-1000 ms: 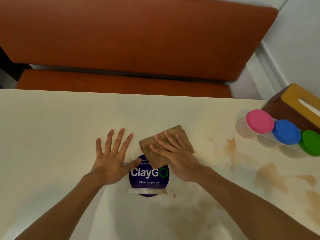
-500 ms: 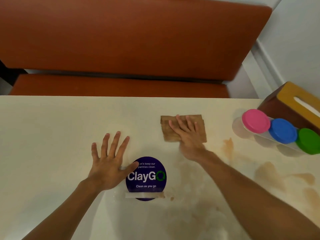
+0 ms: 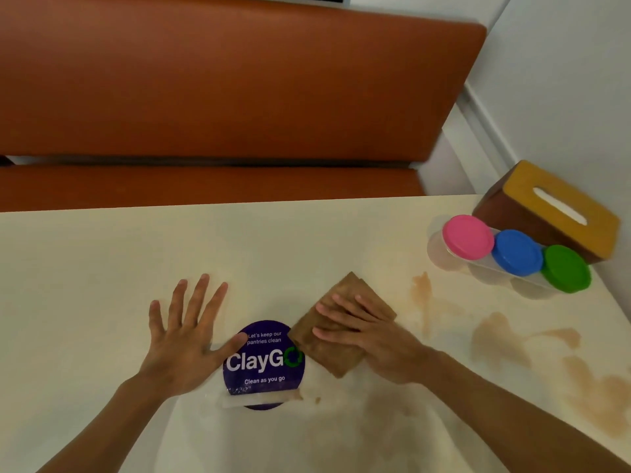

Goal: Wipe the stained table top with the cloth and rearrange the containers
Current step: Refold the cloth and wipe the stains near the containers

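The cloth (image 3: pixel 341 331) lies folded on the cream worktop (image 3: pixel 102 261), just right of the round purple sticker (image 3: pixel 263 365) and overlapping its edge. Your right hand (image 3: pixel 368 331) presses it flat, fingers straight and spread across the top, nothing curled round it. Your left hand (image 3: pixel 186 336) rests open and splayed on the worktop to the left, its thumb tip touching the sticker; it looks like a brace while you wipe.

Judging by what lies there now, you are partway through the wiping. Brown stains (image 3: pixel 495 339) sit to the right of the cloth: a narrow streak near it, a larger patch further right, and more blotches toward the right edge. Fainter smears show in front of the cloth, and a small brown spot sits beside the strip of tape under the sticker.

The 3 containers (image 3: pixel 517 254), with pink, blue and green lids, stand in a row touching each other at the far right, against a wooden tissue box (image 3: pixel 560 213). Rearranging them does not appear to have begun.
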`<state>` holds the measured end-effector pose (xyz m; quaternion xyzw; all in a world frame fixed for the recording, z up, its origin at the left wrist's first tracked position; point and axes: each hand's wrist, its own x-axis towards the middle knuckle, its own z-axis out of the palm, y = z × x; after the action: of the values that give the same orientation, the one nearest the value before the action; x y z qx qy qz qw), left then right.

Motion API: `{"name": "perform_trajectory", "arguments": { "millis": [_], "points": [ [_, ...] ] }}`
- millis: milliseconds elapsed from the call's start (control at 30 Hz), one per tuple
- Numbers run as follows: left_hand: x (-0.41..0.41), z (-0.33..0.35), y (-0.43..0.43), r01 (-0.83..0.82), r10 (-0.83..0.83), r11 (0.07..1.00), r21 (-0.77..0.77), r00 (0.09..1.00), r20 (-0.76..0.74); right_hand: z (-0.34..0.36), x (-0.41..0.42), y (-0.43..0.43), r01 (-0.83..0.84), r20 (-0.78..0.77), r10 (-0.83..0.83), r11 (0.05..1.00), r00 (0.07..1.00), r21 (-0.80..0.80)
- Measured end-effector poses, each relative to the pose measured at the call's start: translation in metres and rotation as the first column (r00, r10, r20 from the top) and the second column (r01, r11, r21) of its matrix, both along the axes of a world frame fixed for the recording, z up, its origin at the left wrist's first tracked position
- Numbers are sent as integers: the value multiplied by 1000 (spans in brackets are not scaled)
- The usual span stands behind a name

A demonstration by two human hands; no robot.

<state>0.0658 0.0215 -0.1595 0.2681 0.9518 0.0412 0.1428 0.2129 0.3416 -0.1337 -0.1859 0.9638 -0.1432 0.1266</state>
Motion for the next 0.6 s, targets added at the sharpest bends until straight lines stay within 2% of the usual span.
{"name": "perform_trajectory", "arguments": {
  "millis": [33, 100, 233, 333, 433, 500, 600],
  "points": [
    [0, -2, 0, -1, 1, 1000, 0, 1000, -12, 3, -4, 16, -39, 17, 38, 999, 999, 35],
    [0, -5, -1, -1, 1, 1000, -16, 1000, -18, 7, -18, 44, -12, 52, 9, 998, 999, 68],
    [1, -7, 0, 7, -8, 1000, -19, 999, -38, 1, -61, 60, 260, 27, -262, 963, 965, 72],
    [1, -8, 1, 8, -8, 1000, -1, 999, -51, -6, -92, 39, 479, -23, -478, 877, 878, 37],
    [2, -9, -1, 10, -9, 1000, 6, 998, -64, -16, -94, 4, 630, -78, -629, 776, 774, -7],
    [2, -11, -1, 1, 0, 1000, 11, 997, -73, -17, -85, -18, 671, -72, -675, 738, 734, -74],
    [0, -11, -1, -1, 2, 1000, 20, 998, -58, -9, -61, -50, 647, 12, -650, 755, 760, -111]
  ]
}}
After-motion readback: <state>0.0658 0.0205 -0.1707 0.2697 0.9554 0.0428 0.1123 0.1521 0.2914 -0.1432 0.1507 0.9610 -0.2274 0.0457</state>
